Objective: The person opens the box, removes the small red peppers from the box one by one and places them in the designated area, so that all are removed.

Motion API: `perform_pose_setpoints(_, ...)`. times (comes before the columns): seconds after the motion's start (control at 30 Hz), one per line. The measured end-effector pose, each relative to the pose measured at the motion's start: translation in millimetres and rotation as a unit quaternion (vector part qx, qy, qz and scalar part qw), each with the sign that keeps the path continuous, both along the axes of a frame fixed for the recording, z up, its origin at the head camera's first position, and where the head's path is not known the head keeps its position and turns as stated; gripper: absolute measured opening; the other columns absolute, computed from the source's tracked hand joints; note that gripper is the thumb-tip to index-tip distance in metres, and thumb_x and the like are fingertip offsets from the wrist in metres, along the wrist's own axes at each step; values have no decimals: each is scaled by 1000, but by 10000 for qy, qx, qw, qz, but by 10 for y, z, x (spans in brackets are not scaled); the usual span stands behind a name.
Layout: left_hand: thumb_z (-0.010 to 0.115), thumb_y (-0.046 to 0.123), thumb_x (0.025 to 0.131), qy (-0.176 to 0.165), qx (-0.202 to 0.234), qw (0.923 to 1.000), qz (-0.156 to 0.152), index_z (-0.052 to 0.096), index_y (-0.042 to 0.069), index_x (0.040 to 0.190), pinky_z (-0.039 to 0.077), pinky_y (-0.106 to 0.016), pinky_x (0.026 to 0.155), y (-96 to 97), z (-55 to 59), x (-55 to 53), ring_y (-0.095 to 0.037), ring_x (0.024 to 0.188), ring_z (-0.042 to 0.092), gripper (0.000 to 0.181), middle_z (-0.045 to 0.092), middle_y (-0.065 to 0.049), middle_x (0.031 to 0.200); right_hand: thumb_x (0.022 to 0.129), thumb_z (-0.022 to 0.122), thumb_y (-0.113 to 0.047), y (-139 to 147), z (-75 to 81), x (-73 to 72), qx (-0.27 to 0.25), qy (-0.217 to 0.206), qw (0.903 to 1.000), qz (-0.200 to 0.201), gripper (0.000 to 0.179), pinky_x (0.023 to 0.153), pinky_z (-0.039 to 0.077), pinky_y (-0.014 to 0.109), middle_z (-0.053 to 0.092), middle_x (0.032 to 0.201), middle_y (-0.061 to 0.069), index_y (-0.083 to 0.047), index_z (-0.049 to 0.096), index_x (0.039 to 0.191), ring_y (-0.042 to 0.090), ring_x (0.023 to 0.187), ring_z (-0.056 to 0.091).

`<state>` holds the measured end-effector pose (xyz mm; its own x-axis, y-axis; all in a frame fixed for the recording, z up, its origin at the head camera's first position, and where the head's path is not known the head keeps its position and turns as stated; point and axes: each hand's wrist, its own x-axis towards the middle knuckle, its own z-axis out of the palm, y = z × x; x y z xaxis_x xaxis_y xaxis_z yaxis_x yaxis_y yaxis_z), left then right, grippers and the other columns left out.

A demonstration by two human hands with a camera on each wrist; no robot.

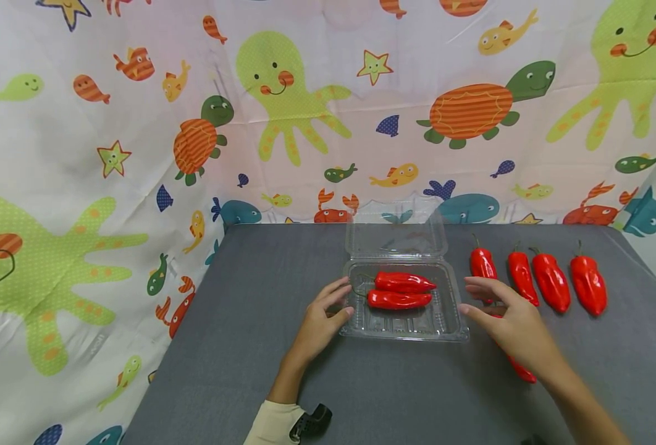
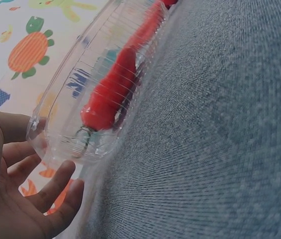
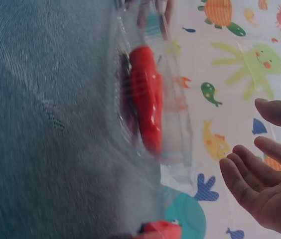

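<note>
A clear plastic clamshell box [image 1: 406, 327] stands with its lid [image 1: 397, 241] raised at the back. Two red peppers [image 1: 400, 300] lie side by side in its base, stems to the left. At the box's left rim is my left hand [image 1: 318, 321], fingers slightly bent and spread; in the left wrist view, fingertips [image 2: 63, 172] are at the box corner, and whether they press on it I cannot tell. My right hand [image 1: 514, 321] hovers just right of the box, fingers apart and holding nothing. Partly hidden beneath it lies another red pepper [image 1: 521, 369].
Several red peppers [image 1: 551, 283] lie in a row on the right of the grey table [image 1: 239, 321], stems pointing back. A white curtain [image 1: 317, 185] with sea-animal prints hangs behind and to the left. A black strap device [image 1: 312, 423] is on the left wrist.
</note>
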<state>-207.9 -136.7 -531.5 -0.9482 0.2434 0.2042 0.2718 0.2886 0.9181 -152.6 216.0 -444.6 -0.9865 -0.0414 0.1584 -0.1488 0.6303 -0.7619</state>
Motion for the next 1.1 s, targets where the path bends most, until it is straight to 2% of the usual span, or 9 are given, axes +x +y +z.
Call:
perform_pose_setpoints(0.3,74,13,99,-11,-68,10000,-5,63,5,147,56,-42,95,-3,6,-5,-33,126,65,50,50,2,162,97,78,-38,-227,-100,-97,-647,-534,9952,505,66,89,47,8,63,144,19,-11,54,152,39,129,61)
perform_pose_setpoints(0.37,74,13,99,-12,-60,10000,-8,63,4,147,56,-42,95,-3,11,-4,-33,126,65,50,50,2,162,97,79,-36,-274,-131,-128,-698,-574,9940,610,65,93,52,15,62,145,18,-11,53,152,39,130,61)
perform_pose_setpoints(0.43,74,13,99,-16,-42,10000,-7,63,4,147,56,-42,95,-4,10,-5,-34,126,65,50,50,2,162,97,79,-34,-317,-167,-157,-739,-565,9931,711,66,98,56,28,62,146,18,-10,53,152,40,131,61)
perform_pose_setpoints(0.53,74,12,99,-27,-53,10000,7,63,4,147,56,-41,95,-1,18,1,-34,126,65,50,50,2,162,97,79,-33,-375,-219,-198,-761,-564,9922,805,67,106,53,50,61,148,18,-9,51,153,40,134,59)
perform_pose_setpoints(0.63,73,11,99,-31,-123,9999,17,62,4,147,56,-41,95,8,36,8,-34,126,65,50,50,2,162,96,79,-36,-416,-276,-234,-764,-646,9912,873,69,109,48,60,59,150,17,-10,51,153,41,137,56)
perform_pose_setpoints(0.9,72,9,99,-57,-169,9998,4,61,3,148,55,-41,95,21,64,22,-33,128,65,51,49,3,162,96,79,-40,-502,-389,-316,-481,-709,9908,1048,72,108,48,63,57,154,17,-15,49,157,44,142,52)
perform_pose_setpoints(1.1,72,9,99,-21,-133,9999,2,61,3,148,56,-41,94,18,55,25,-34,127,66,50,49,2,162,95,79,-39,-565,-408,-379,-314,-586,9904,1214,72,101,54,61,54,155,16,-14,50,156,40,133,55)
